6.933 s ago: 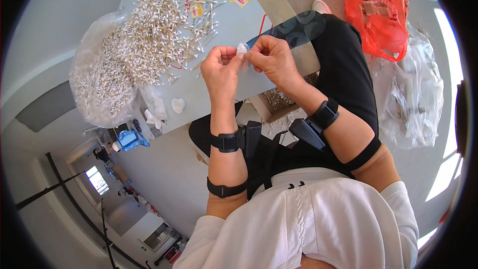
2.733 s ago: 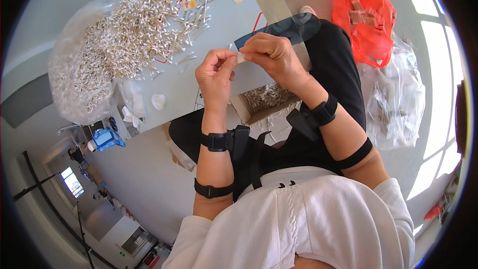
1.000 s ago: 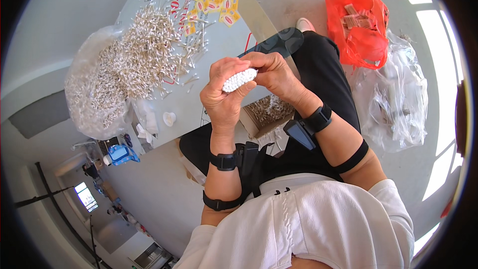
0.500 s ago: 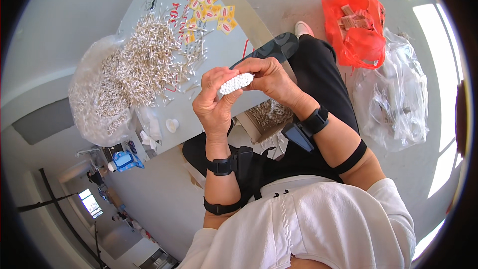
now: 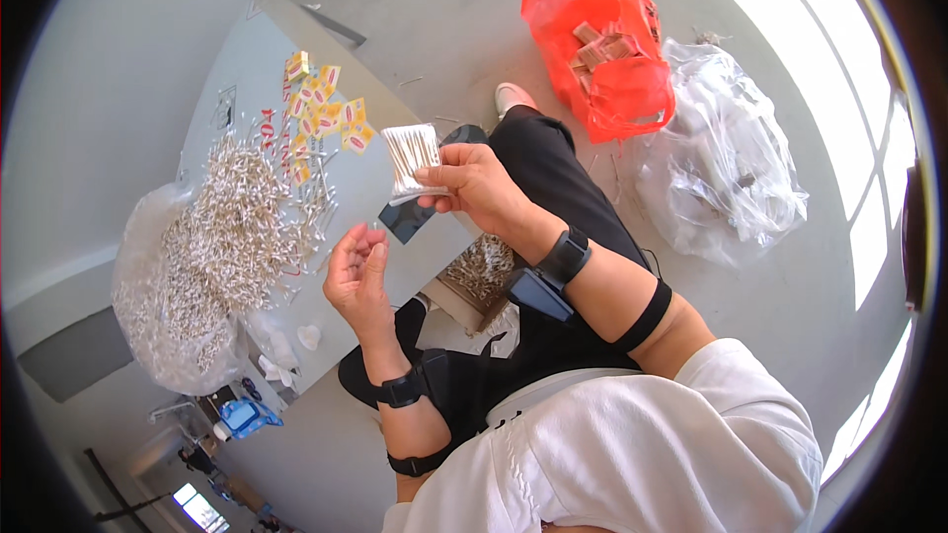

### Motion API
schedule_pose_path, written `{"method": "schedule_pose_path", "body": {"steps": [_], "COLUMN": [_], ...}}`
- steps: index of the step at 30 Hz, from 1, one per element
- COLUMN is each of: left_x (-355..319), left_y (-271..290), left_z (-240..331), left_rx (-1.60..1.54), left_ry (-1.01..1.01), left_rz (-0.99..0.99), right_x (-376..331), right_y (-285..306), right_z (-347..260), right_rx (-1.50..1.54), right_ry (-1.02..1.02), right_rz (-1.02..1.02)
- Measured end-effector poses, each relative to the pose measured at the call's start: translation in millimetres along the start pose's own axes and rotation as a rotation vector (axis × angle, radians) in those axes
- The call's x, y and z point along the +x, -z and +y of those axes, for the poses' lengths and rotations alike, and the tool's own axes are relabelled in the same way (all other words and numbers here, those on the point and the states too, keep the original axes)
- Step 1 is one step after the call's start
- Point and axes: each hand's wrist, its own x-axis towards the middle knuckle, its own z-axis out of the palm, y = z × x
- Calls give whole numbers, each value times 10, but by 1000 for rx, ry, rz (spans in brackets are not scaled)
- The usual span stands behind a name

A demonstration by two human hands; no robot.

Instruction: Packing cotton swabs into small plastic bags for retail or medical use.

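My right hand (image 5: pixel 482 188) grips a flat bundle of cotton swabs (image 5: pixel 413 158), thumb on the near face. The swabs stand side by side in what looks like a clear wrapper, with white tips along the upper and lower edges. My left hand (image 5: pixel 357 281) is apart from the bundle, below and to its left. Its fingers are loosely curled, the thumb stands off them, and I see nothing held. A large heap of loose cotton swabs (image 5: pixel 237 222) lies on the table (image 5: pixel 326 336) to the left, spilling from a clear plastic bag (image 5: pixel 148 286).
Yellow-and-white printed cards (image 5: pixel 321 114) lie at the table's far side. An open cardboard box of swabs (image 5: pixel 464 286) sits by my knees. On the floor to the right are a red plastic bag (image 5: pixel 602 59) holding small packs and a clear bag (image 5: pixel 731 158).
My left hand has let go of the swab bundle and dropped away from it. The right hand has turned the bundle from tips-on to its flat side. The whole view has shifted.
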Motion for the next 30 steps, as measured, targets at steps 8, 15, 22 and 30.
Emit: {"method": "schedule_pose_path", "body": {"steps": [8,15,22,30], "left_x": [-8,123,179,164], "left_y": [-202,-415,-506,-496], "left_z": [121,516,471,396], "left_rx": [114,477,516,505], "left_ry": [-38,-424,-537,-517], "left_rz": [-48,-97,-180,-162], "right_x": [41,27,67,87], "right_y": [127,18,-6,28], "right_z": [-78,18,120,203], "right_rx": [-146,-251,-346,-385], "right_ry": [371,393,411,381], "right_rz": [-22,-134,-208,-223]}}
